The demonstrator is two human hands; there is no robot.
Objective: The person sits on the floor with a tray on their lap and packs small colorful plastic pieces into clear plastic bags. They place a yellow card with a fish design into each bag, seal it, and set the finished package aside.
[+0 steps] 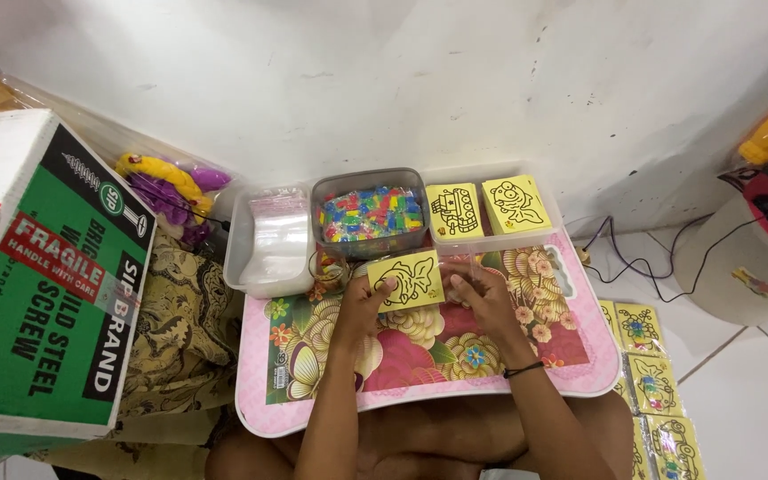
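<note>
My left hand (368, 305) pinches the lower left edge of a yellow card (407, 279) with a black line drawing. My right hand (484, 298) holds a clear plastic sleeve right beside the card's right edge, touching it. Both hands hover over a small pink table (580, 378) with a flower-pattern top. Behind them stands a grey tub (370, 215) full of small coloured pieces. To its right a clear tray (492, 238) holds two stacks of yellow drawing cards (482, 208).
A clear tub with plastic sleeves (275, 238) stands left of the grey tub. A green and white cardboard box (39, 276) fills the left side over patterned cloth. Packed yellow cards (652, 382) lie on the white floor tiles at right, near a black cable (660, 267).
</note>
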